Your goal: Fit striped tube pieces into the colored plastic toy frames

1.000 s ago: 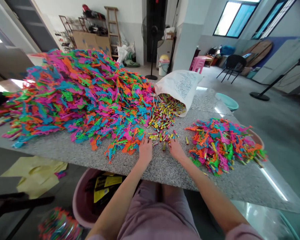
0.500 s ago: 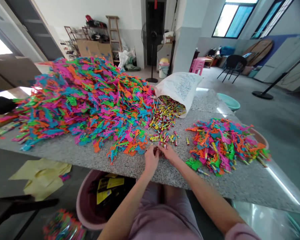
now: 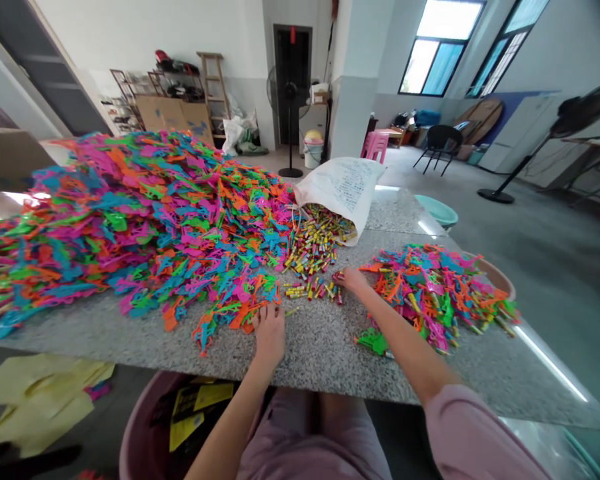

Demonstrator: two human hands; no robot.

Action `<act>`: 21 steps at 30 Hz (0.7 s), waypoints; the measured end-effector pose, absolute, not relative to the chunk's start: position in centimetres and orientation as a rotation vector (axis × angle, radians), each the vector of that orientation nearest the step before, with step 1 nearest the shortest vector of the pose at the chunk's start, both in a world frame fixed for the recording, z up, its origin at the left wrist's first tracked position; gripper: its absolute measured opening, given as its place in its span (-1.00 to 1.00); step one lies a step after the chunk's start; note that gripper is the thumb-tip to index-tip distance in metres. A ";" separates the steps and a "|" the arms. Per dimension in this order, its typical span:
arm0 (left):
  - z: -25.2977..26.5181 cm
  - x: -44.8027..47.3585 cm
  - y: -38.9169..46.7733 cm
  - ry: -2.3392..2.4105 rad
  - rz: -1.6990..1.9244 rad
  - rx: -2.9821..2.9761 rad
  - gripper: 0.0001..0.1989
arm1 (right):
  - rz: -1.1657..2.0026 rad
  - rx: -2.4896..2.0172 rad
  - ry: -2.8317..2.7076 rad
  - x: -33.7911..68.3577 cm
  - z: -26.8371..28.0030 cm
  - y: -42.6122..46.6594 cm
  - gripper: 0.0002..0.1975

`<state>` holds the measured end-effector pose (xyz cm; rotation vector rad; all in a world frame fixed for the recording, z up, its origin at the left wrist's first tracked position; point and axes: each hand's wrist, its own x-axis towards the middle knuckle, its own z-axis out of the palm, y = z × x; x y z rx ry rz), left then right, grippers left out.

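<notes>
My left hand (image 3: 270,335) rests at the front edge of a big heap of bright plastic toy pieces (image 3: 180,220), shaped like little guns. Its fingers are apart and touch the orange pieces there. Farther right, my right hand (image 3: 352,280) reaches to the small pile of printed tubes (image 3: 310,247), yellow, red and blue. Its fingertips are pinched around what looks like a reddish tube (image 3: 338,275), partly hidden. Several loose tubes lie between the hands. The tubes spill from the mouth of a white woven sack (image 3: 345,190) lying on its side.
A second pile of toy pieces (image 3: 440,287), some with tubes fitted, lies to the right on the speckled stone table (image 3: 315,353). Below the front edge stands a reddish tub (image 3: 135,420) with black and yellow packets. Standing fans (image 3: 520,153) and a ladder are beyond.
My hands were together at the table's middle and have parted. The left has moved left to the toy heap, the right forward and right to the tubes. The view has shifted.
</notes>
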<state>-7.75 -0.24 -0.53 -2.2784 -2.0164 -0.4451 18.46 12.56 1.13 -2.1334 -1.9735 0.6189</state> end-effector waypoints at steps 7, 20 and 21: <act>-0.2 -6.3 -0.2 -1.905 -0.835 -2.688 -0.87 | 0.596 -1.905 -2.339 22.4 3.8 12.9 -0.74; -3.1 -4.9 -2.0 -1.900 -1.213 -2.639 -0.85 | 0.552 -1.491 -2.540 22.9 3.1 7.5 -0.92; -2.7 -4.9 -2.2 -1.938 -1.222 -2.633 -0.85 | 0.552 -1.461 -2.532 21.9 3.0 6.9 -0.99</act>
